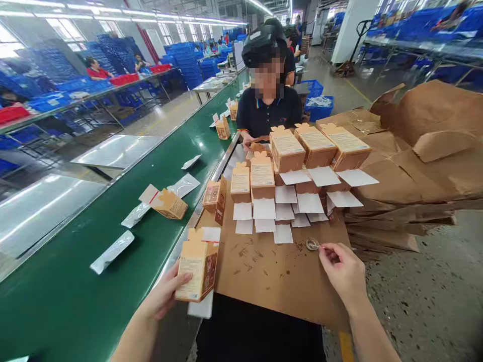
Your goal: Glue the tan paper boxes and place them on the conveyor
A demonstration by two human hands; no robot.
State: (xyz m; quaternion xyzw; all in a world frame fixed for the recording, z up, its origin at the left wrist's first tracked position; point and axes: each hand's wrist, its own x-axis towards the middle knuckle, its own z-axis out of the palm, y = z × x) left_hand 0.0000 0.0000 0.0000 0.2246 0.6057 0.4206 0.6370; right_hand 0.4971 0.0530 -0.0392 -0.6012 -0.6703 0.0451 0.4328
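Note:
My left hand (166, 289) is closed round a small tan-and-brown printed cardboard box (192, 271) over the table's left edge. Its scalloped flap sticks up, and a white flap hangs below. My right hand (341, 266) is closed in a pinch at the right side of the table, on a thin, pale stick-like thing with a reddish part (319, 247). The tip of that thing reaches a small round clear dish (311, 244). Dark specks lie on the cardboard around the dish. Similar boxes (262, 176) with white flaps hanging out stand stacked just beyond it.
A green conveyor belt (151, 251) runs along the left, carrying silver pouches (112, 252) and an open box (168, 203). Opposite me, a co-worker (267, 105) in a dark shirt holds brown cardboard. Large brown paper or cardboard sheets (407, 151) are piled on the right.

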